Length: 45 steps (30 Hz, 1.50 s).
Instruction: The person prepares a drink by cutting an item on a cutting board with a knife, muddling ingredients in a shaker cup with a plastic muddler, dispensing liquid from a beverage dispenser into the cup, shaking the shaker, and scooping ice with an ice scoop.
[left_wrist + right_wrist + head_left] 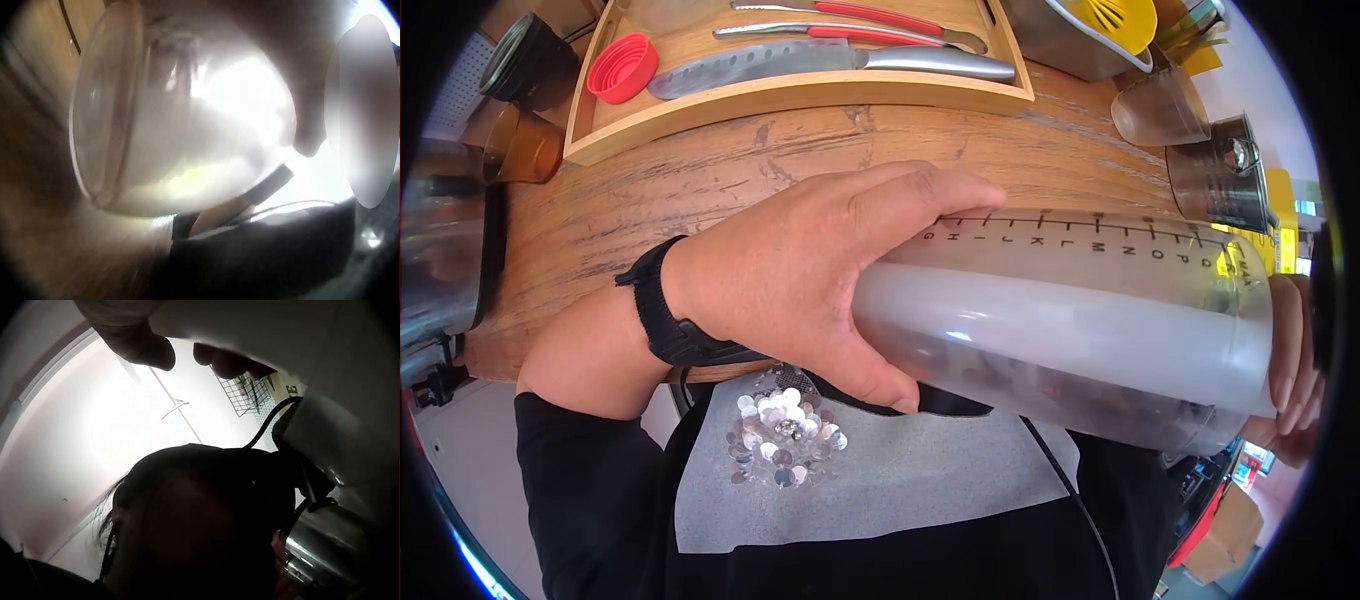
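While the left hand (800, 270) wrapped its spread thumb and fingers around the tube (1060, 310), held sideways partly above the table (730, 165), the right hand (1292, 350) touched its MAX end; whether it gripped was unclear.

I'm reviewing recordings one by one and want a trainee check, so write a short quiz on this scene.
1. True or false: the bare left hand grips the clear cylinder with black lettering.

2. Which lies in the pale rectangular wooden tray?
A) the round silver sequin cluster
B) the long steel knife with a silver handle
C) the clear cylinder

3. Fill in: the word printed at the right end of the cylinder's lettered scale is ___.

Key: 1 true; 2 B; 3 MAX.
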Available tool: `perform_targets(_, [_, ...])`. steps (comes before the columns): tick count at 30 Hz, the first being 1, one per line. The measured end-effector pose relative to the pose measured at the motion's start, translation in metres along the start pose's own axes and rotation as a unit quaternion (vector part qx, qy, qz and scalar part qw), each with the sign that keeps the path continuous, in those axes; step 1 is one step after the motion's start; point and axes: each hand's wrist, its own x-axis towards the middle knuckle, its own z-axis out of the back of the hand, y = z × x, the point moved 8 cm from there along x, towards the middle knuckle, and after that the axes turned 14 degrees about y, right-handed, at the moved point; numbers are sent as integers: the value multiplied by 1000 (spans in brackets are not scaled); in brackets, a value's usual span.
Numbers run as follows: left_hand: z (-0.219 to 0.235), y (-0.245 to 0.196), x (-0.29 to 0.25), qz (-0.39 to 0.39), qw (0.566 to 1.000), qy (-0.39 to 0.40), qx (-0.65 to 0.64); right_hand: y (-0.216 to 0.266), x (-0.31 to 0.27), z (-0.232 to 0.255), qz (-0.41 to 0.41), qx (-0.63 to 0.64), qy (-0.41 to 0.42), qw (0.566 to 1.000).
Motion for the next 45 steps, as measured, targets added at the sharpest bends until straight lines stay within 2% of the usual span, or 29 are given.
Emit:
perform_targets(1, [-1,0,1,-1,1000,1,1,1,-2,-6,0,-2,0,1000])
perform_targets(3, [-2,1,1,4,1000,-4,-14,13,-9,-5,40,-98,-111,988])
perform_targets(5, [-1,1,1,2,1000,-6,-13,12,-3,-8,37,-58,-99,993])
perform_targets(7, [-1,2,0,-1,1000,-9,-14,16,-4,-13,98,-115,-156,976])
perform_targets(10, [-2,-1,1,-24,1000,-3,-9,22,-4,-11,91,-96,-140,981])
perform_targets(17, [-1,1,0,5,1000,-7,-19,18,0,-4,87,-35,-88,992])
perform_targets(19, [0,1,0,5,1000,-10,-12,9,3,-8,-11,-111,-114,987])
perform_targets(20, [0,2,0,7,1000,-16,-14,8,3,-8,-11,-112,-114,987])
perform_targets(23, [0,1,0,8,1000,-20,-11,14,-5,-5,94,-91,-110,985])
perform_targets(24, [-1,1,0,9,1000,-18,-8,14,-3,-8,94,-90,-109,985])
perform_targets(26, [-1,1,0,9,1000,-17,-18,23,-3,-16,136,-167,-137,967])
perform_targets(34, [-1,1,0,10,999,-17,-26,15,0,-6,98,-63,-88,989])
perform_targets(40, [-1,-2,0,-18,1000,-19,-14,4,-1,0,60,31,-50,996])
perform_targets(41, [-1,0,0,-11,1000,-20,-15,3,0,-4,60,30,-49,997])
perform_targets(43, [-1,0,0,-2,1000,-23,-15,1,-5,-1,71,-18,-131,989])
perform_targets(45, [-2,0,0,0,1000,-17,-17,13,-6,1,78,-21,-101,992])
